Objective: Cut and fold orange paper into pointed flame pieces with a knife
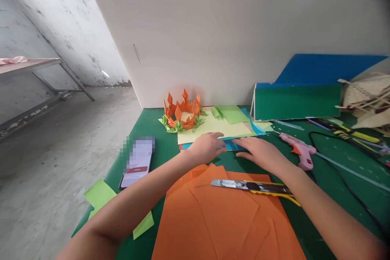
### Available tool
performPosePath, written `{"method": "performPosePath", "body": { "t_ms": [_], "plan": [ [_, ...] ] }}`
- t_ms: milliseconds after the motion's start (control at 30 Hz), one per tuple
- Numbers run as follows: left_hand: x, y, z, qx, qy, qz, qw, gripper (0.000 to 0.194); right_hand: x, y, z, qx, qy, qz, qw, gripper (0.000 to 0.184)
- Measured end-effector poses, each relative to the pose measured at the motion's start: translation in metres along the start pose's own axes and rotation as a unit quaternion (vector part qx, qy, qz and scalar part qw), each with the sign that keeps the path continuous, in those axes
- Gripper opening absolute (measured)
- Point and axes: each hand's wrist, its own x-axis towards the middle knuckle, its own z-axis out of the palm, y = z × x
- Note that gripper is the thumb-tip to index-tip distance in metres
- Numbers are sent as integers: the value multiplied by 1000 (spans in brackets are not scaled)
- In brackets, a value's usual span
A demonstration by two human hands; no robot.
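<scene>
In the near part of the desk (164, 162), orange sheets (225, 219) lie spread and overlapping; a box cutter (252, 186) rests across their far part, its blade pointing left; green paper pieces (99, 195) and a phone (138, 160) lie to the left. Farther on, the left hand (207, 147) and the right hand (256, 150) reach in from either side to blue paper (233, 145), both partly open, fingers loosely bent and apart from the other hand's; whether either grips the paper, I cannot tell. A pink glue gun (300, 150) lies right of the right hand; beyond the hands are a pale yellow sheet (195, 135) and, to its left, an orange paper crown (183, 115) with green leaf shapes; farthest stands a big white board (198, 48).
</scene>
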Motion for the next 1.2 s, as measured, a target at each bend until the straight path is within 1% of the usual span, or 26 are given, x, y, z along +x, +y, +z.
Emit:
{"method": "performPosePath", "body": {
  "t_ms": [33, 100, 167, 200, 267, 300, 367, 467, 533, 667, 767, 833, 900, 1000, 1100, 1167, 1200],
  "plan": [
    [-9, 1, -3, -18, -5, -2, 1000, 24, -5, -5, -6, 24, -7, 29, 999, 36],
    [-29, 3, -7, -43, -17, -22, 999, 24, -18, -19, -17, 68, -25, 71, 995, 30],
    [-49, 4, -9, -56, -13, -69, 996, 21, -31, -33, -24, 120, -62, 78, 988, 28],
    [-58, 4, -9, -61, -8, -85, 995, 23, -36, -41, -25, 144, -76, 72, 984, 29],
    [-73, 6, -5, -67, -16, -80, 994, 52, -46, -52, -23, 174, -82, 58, 980, 30],
    [-79, 8, -3, -71, -29, -73, 994, 63, -50, -56, -21, 187, -87, 55, 977, 30],
    [-87, 13, 3, -80, -47, -80, 992, 72, -55, -60, -15, 211, -81, 56, 973, 26],
    [-92, 21, 10, -86, -49, -108, 989, 66, -59, -57, -8, 225, -64, 55, 971, 22],
    [-93, 24, 12, -90, -44, -118, 988, 62, -61, -53, -5, 216, -45, 69, 973, 23],
    [-94, 22, 17, -124, -37, -117, 985, 54, -62, -46, 1, 174, 11, 121, 977, 26],
    [-95, 20, 22, -149, -30, -114, 982, 41, -62, -47, 7, 148, 23, 124, 981, 24],
    [-94, 19, 25, -158, -19, -114, 981, 37, -61, -50, 9, 137, 30, 116, 983, 24],
    [-94, 19, 26, -165, -9, -113, 980, 33, -58, -54, 9, 134, 52, 103, 984, 25],
    [-93, 21, 28, -178, -6, -98, 979, 23, -51, -66, 5, 160, 78, 64, 982, 34],
    [-94, 25, 32, -178, 20, -87, 980, 18, -41, -80, 5, 195, 44, 14, 980, 53],
    [-96, 26, 36, -171, 54, -89, 980, 23, -34, -88, 8, 203, 20, -14, 979, 62],
    [-97, 26, 39, -172, 67, -91, 979, 28, -31, -90, 11, 206, 18, -23, 978, 64]
  ]
}}
